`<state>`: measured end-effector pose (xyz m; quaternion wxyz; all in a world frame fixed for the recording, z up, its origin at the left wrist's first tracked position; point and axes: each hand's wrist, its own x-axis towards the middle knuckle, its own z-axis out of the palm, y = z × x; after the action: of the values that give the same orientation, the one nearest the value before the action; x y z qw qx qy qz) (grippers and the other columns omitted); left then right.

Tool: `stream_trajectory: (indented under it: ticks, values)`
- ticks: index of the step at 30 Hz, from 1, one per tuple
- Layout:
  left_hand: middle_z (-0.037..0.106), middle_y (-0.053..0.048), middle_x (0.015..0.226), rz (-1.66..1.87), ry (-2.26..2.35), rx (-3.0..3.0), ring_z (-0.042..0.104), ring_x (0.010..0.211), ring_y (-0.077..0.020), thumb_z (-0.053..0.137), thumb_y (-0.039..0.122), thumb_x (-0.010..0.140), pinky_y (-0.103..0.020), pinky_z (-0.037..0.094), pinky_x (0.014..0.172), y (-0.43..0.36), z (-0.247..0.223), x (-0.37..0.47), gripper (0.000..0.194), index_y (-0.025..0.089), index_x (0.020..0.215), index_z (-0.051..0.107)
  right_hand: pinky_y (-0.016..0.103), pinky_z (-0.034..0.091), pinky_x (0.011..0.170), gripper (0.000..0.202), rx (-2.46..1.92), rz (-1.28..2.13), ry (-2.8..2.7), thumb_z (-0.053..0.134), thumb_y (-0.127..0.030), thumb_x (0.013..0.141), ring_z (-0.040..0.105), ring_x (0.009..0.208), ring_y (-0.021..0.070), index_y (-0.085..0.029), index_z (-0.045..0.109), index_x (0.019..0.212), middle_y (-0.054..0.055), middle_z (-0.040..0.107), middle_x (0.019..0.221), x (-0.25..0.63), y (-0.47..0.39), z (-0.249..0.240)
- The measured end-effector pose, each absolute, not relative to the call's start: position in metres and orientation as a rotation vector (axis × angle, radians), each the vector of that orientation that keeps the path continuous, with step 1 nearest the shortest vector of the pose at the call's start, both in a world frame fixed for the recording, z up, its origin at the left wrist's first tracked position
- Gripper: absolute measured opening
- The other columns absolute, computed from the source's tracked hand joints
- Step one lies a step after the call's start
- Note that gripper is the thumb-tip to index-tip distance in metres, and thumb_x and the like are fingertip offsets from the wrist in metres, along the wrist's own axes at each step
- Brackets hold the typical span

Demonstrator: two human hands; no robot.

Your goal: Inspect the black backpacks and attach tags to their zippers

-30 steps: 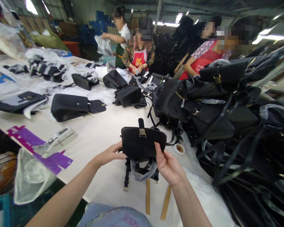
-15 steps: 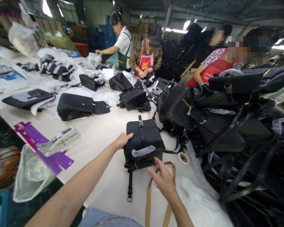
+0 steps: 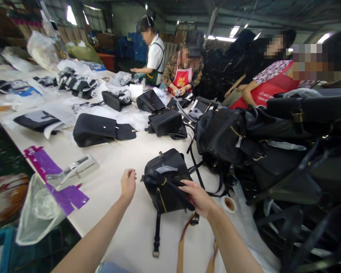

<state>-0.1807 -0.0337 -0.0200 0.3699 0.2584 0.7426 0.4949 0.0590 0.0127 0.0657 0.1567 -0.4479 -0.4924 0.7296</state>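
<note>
One grip, the right hand (image 3: 198,198), pinches the black bag (image 3: 172,192) by its right edge, seemingly to steady it on the surface (image 3: 113,163); the left hand (image 3: 129,184), loosely curled, hangs apart.

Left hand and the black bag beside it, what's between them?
In the head view, a strip of white tabletop shows between the left hand and the black bag; a dark tab on the bag's side juts toward the hand.

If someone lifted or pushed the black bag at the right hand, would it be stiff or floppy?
The black bag probably gives somewhat, as its surface looks sunken beside the right hand. Its buckled strap would likely dangle, since its end lies loose on the table. Rolling seems unlikely, given the boxy shape.
</note>
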Motion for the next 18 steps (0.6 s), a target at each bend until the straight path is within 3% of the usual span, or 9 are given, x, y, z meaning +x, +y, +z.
stream_trajectory:
  ticks: [4, 9, 14, 18]
  values:
    - [0.057, 0.0, 0.065, 1.178, 1.871, 0.868, 0.059, 0.063, -0.0171, 0.046, 0.036, 0.08, -0.028, 0.047, 0.06, -0.072, -0.027, -0.152, 0.018, 0.021, 0.073, 0.05, 0.016, 0.033, 0.032, 0.019, -1.212, 2.237, -1.198, 0.067, -0.03, 0.066, 0.048, 0.038, 0.0082, -0.018, 0.057, 0.078, -0.006, 0.053, 0.053, 0.038, 0.037, 0.086]
    - [0.062, -0.003, 0.082, 1.201, 1.936, 1.083, 0.063, 0.073, -0.0176, 0.041, 0.039, 0.09, -0.028, 0.049, 0.065, -0.1, -0.025, -0.12, 0.018, 0.023, 0.098, 0.044, 0.013, 0.038, 0.032, 0.009, -1.128, 2.3, -1.076, 0.062, -0.023, 0.074, 0.051, 0.039, 0.0073, -0.017, 0.056, 0.073, -0.005, 0.055, 0.052, 0.022, 0.054, 0.087]
    - [0.065, -0.005, 0.089, 0.707, 2.087, 1.336, 0.064, 0.078, -0.0212, 0.055, 0.043, 0.085, -0.031, 0.045, 0.067, -0.082, -0.027, -0.109, 0.023, 0.023, 0.095, 0.048, 0.013, 0.04, 0.03, 0.013, -1.02, 2.354, -1.058, 0.063, -0.021, 0.078, 0.049, 0.035, 0.0073, -0.016, 0.054, 0.069, -0.005, 0.055, 0.049, 0.017, 0.056, 0.105]
    - [0.066, -0.009, 0.086, 0.424, 2.234, 1.473, 0.065, 0.084, -0.0255, 0.046, 0.037, 0.089, -0.031, 0.042, 0.066, -0.039, -0.024, -0.108, 0.017, 0.021, 0.09, 0.052, 0.015, 0.048, 0.035, 0.022, -1.028, 2.358, -1.02, 0.047, -0.016, 0.089, 0.056, 0.04, 0.0089, -0.009, 0.058, 0.072, 0.002, 0.061, 0.054, 0.013, 0.062, 0.143]
